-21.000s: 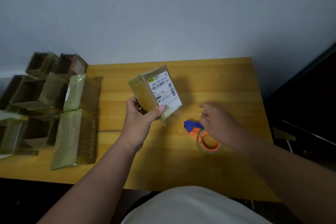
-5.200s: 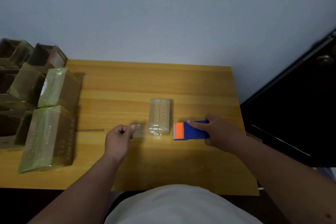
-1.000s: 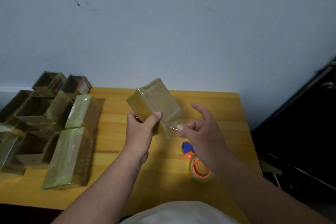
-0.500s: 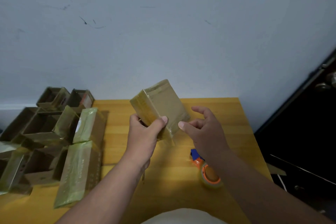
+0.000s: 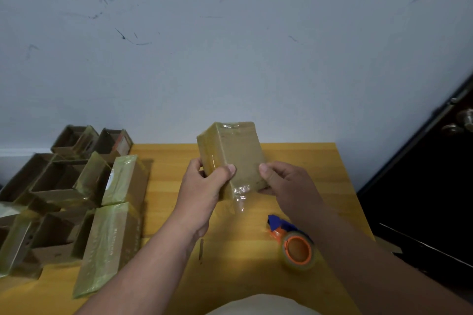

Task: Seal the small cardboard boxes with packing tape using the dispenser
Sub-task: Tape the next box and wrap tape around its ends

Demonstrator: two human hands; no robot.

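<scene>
A small cardboard box (image 5: 236, 153), wrapped in clear tape, is held up above the wooden table (image 5: 302, 161). My left hand (image 5: 204, 186) grips its left side, thumb on the front face. My right hand (image 5: 286, 184) holds its lower right corner, thumb pressed on the front. A loose end of clear tape (image 5: 239, 199) hangs from the box's bottom edge. The tape dispenser (image 5: 291, 243), blue and orange with a clear roll, lies on the table under my right forearm.
Two taped boxes (image 5: 112, 225) lie at the table's left edge. Several open cardboard boxes (image 5: 56, 181) are piled further left. A dark door with a knob (image 5: 458, 123) stands at the right. The wall is close behind the table.
My right hand has moved in from an open pose beside the box and now holds its lower right corner. The box has turned more upright.
</scene>
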